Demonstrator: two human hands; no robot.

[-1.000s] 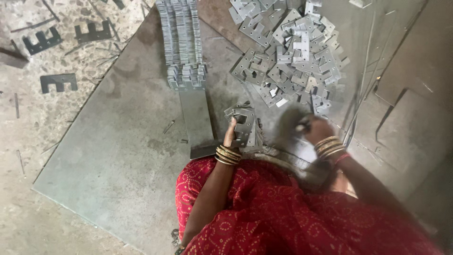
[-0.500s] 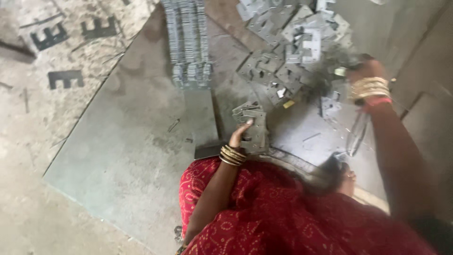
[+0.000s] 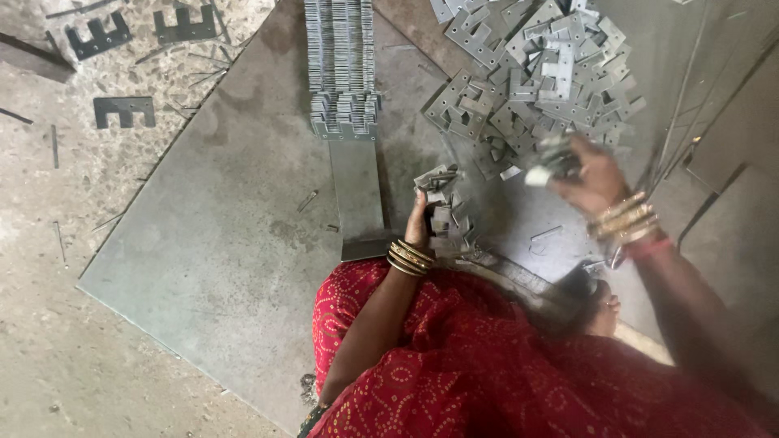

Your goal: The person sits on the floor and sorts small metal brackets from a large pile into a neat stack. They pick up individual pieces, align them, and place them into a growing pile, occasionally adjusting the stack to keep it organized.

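Left hand [image 3: 418,227] fingers clamp a small stack of grey E-shaped stamped steel plates [image 3: 442,212]. Right hand [image 3: 588,174] fingers pinch loose plates [image 3: 552,158] just beyond the heap [image 3: 527,73]. Likely thin, stiff, sharp-edged: grip flat faces.

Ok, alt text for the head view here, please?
A person in red cloth holds a bundle of grey stamped metal plates in the left hand, while the right hand lifts more from a loose pile on a large grey metal sheet.
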